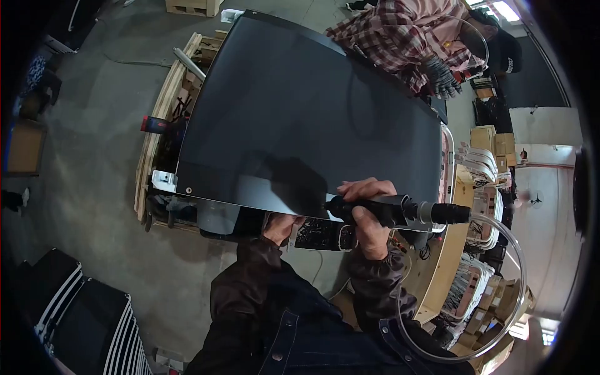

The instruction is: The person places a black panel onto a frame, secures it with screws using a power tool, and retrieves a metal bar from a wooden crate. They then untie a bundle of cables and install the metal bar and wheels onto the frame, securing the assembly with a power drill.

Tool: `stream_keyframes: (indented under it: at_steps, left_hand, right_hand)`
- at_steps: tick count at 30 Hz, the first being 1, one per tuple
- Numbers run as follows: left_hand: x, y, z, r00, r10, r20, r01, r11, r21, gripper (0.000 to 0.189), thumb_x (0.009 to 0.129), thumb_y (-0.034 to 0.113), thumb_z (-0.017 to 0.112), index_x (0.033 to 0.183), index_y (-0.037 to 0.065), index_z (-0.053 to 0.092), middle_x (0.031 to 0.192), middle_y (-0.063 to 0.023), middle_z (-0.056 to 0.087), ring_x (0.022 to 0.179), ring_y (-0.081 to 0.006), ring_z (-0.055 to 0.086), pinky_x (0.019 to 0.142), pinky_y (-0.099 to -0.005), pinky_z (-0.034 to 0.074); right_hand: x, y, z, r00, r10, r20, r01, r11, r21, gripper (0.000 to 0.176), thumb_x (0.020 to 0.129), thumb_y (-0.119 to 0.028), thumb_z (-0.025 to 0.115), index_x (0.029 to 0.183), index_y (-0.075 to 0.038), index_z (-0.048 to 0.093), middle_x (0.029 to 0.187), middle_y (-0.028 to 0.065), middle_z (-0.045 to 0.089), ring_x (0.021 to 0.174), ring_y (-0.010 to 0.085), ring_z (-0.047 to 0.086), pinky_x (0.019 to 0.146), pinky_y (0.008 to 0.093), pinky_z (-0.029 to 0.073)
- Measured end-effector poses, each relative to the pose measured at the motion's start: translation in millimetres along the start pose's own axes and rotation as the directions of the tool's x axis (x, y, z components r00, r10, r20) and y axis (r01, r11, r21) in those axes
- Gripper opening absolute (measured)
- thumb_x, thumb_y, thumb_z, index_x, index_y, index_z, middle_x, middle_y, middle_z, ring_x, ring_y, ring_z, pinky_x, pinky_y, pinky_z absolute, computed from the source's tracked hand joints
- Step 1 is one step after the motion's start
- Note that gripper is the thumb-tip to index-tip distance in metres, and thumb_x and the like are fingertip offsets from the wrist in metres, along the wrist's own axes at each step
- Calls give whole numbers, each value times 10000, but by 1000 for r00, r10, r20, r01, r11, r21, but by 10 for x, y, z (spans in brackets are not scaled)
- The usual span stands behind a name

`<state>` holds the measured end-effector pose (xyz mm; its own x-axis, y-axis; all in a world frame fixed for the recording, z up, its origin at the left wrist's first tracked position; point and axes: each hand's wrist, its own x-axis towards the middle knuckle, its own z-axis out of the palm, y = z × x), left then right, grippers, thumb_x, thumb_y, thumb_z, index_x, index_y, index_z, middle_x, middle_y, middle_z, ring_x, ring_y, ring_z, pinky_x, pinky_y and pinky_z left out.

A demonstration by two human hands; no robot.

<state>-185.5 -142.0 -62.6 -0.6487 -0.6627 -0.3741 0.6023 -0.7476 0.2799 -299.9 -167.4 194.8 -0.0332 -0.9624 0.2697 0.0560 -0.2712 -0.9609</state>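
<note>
My right hand [371,228] is wrapped round a black air tool [390,209] held level above the near edge of a large dark panel [312,106]. The tool's nose points left, low over the panel, and a clear hose [522,262] runs from its back end. My left hand [281,228] reaches in under the panel's near edge, and its fingers are mostly hidden there. Between my hands, below the edge, a black part with a speckled surface [319,234] shows. Near the panel's left corner sits a small silver bracket [164,180].
The panel lies over a wooden pallet [153,150], with a red-and-black tool handle [153,124] at its left side. Across the panel stands a person in a plaid shirt [387,37], wearing a grey glove [441,76]. Dark stacked panels [94,312] are at lower left, with racks and cardboard boxes [500,144] at right.
</note>
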Motion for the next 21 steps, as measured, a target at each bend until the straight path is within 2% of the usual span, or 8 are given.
stream_keyframes:
  at_steps: [4,7,9,10,12,15,19,21]
  left_hand:
    - [78,-161,-43,997,42,-57,-47,995,-89,202,960,186,718,1133,96,664,871,45,619,671,-49,540,549,-202,403]
    - [80,-125,-9,988,127,84,-116,986,-122,157,975,160,691,1113,89,664,842,43,607,647,-51,524,533,-205,378]
    - [68,-108,70,994,24,-103,-34,995,-98,142,980,149,681,1111,97,665,861,44,610,657,-53,523,539,-207,378]
    - [74,-115,62,994,29,-104,-40,993,-108,142,980,149,681,1111,97,665,861,44,610,657,-53,523,539,-207,378]
    - [63,-142,-11,998,63,7,-63,995,-74,129,981,165,680,1097,112,665,874,49,608,680,-49,526,558,-209,388]
    - [98,-269,-94,990,140,7,-140,990,19,119,985,190,675,1083,124,663,875,54,598,700,-42,520,576,-207,385]
    - [56,-163,2,993,114,31,-112,991,-76,140,994,234,666,1083,126,664,871,52,595,702,-42,513,590,-210,385]
    - [-24,37,74,997,-3,-71,22,966,258,145,1007,263,645,1059,130,666,856,50,582,704,-52,504,613,-223,395]
  right_hand:
    - [-13,-16,18,1000,12,9,-11,999,-34,323,826,-63,775,1049,-32,543,954,143,645,956,284,656,973,486,526]
    - [-10,-24,50,1000,23,-19,-24,1000,-11,324,821,-83,788,1030,-33,546,940,142,647,931,280,659,962,477,527]
    - [23,-30,45,999,35,-33,-35,999,7,324,820,-92,793,1021,-34,547,930,141,648,917,278,660,953,471,529]
    - [29,-23,34,999,34,-20,-34,999,0,327,818,-108,800,1014,-37,549,917,136,648,908,278,662,952,470,527]
    - [20,-9,33,999,38,-7,-38,999,-5,330,816,-124,807,1007,-40,551,905,132,649,900,278,663,950,469,525]
    - [18,17,14,1000,27,14,-26,999,-24,330,815,-147,812,993,-46,553,886,120,646,901,282,665,959,480,518]
    - [30,-20,-25,998,46,32,-43,997,-66,378,819,-167,816,1071,-43,562,1007,152,678,996,291,666,1014,477,486]
    - [33,-102,4,994,102,42,-97,990,-107,497,821,-198,834,1192,-28,549,1173,197,665,1103,297,647,1055,466,462]
